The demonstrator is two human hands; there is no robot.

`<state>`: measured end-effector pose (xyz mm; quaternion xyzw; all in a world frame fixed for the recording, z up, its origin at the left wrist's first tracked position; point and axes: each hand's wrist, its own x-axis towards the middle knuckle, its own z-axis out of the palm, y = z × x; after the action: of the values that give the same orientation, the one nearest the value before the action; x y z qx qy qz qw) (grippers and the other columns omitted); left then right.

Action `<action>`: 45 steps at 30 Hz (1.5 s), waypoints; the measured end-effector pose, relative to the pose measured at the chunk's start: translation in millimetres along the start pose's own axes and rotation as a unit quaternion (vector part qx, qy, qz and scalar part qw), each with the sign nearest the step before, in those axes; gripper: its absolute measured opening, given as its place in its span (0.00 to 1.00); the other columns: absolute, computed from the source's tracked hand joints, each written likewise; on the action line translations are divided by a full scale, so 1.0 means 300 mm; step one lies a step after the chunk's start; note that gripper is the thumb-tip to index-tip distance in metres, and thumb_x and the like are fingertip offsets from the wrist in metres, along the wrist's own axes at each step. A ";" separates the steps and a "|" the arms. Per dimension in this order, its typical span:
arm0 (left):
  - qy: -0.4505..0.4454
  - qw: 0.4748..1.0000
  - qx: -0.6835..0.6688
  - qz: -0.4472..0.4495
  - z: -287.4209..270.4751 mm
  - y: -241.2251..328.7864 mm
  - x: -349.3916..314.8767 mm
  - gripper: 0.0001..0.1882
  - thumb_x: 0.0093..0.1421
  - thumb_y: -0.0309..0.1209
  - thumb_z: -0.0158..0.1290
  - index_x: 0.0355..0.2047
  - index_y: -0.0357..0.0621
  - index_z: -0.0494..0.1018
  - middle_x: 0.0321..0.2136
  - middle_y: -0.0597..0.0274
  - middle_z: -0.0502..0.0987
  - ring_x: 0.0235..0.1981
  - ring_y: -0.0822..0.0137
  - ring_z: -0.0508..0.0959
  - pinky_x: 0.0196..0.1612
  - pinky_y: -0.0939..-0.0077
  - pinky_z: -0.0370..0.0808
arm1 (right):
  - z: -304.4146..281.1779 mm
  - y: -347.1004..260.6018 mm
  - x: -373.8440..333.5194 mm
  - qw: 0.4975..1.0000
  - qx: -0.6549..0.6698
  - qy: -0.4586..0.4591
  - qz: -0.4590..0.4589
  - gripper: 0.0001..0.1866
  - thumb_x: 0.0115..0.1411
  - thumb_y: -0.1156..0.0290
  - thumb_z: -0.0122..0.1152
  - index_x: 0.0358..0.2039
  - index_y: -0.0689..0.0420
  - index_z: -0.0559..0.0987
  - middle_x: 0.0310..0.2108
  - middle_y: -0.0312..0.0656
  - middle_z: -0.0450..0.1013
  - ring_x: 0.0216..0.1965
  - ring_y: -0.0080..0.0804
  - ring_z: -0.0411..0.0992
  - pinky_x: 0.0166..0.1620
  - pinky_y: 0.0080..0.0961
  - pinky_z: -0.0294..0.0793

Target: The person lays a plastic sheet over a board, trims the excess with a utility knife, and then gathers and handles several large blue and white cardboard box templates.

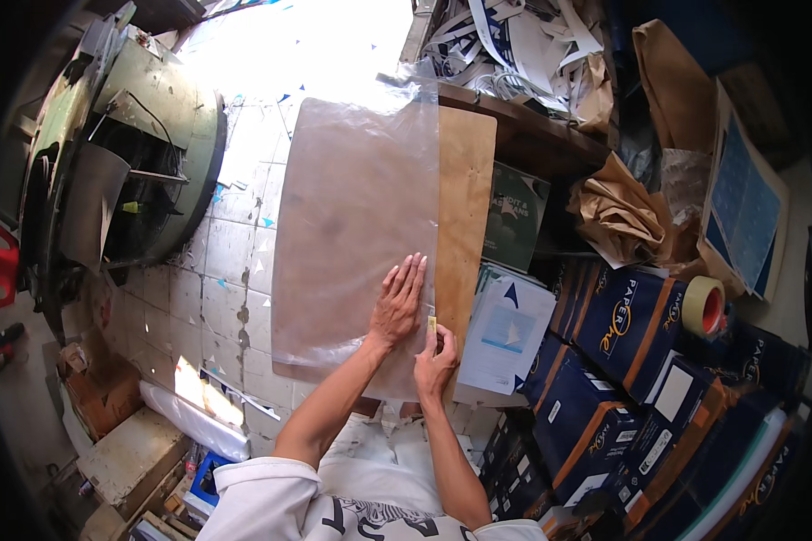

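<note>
A sheet of clear plastic film (361, 207) covers most of a wooden board (465, 189), whose right strip shows bare. My left hand (398, 302) lies flat on the film near its right edge, fingers stretched out and pointing away from me. Just to the right of it, my right hand (436, 362) is closed round a slim yellow tool (432, 328), held upright at the film's edge. Its shape resembles a cutter, but the blade does not show. The film's near end hangs toward my lap.
Right of the board are stacked booklets (505, 326), blue paper boxes (624, 320) with a tape roll (703, 307), and crumpled brown paper (621, 207). Paper strips (528, 54) fill a container at the far right. A green machine (144, 153) stands left on the tiled floor (230, 225).
</note>
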<state>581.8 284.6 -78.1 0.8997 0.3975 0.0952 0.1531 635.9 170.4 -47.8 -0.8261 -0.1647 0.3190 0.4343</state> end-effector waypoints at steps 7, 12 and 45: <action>-0.006 0.999 0.013 -0.043 0.004 0.017 -0.006 0.34 0.61 0.31 0.42 0.68 0.33 0.52 0.69 0.51 0.54 0.71 0.60 0.51 0.71 0.53 0.42 | 0.008 -0.057 0.017 0.988 -0.114 0.040 -0.094 0.08 0.64 0.75 0.52 0.41 0.64 0.74 0.36 0.53 0.72 0.41 0.53 0.71 0.44 0.41 0.69; -0.002 0.999 0.016 -0.044 0.012 0.008 0.005 0.34 0.62 0.31 0.41 0.67 0.32 0.52 0.69 0.51 0.54 0.72 0.60 0.51 0.71 0.52 0.42 | -0.026 -0.067 0.005 0.987 -0.130 0.028 -0.091 0.08 0.65 0.75 0.52 0.41 0.64 0.74 0.37 0.53 0.72 0.40 0.54 0.71 0.44 0.42 0.69; -0.066 0.995 -0.037 -0.068 -0.029 0.002 0.020 0.37 0.66 0.48 0.43 0.67 0.35 0.54 0.69 0.51 0.54 0.72 0.59 0.50 0.71 0.50 0.42 | 0.204 -0.346 0.666 0.998 0.030 -0.048 0.001 0.12 0.63 0.70 0.61 0.42 0.66 0.81 0.22 0.38 0.75 0.20 0.19 0.72 0.18 0.18 0.69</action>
<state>583.6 290.5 -69.4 0.8684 0.4434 0.0400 0.2183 743.7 376.8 -65.0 -0.7966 -0.1754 0.3634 0.4501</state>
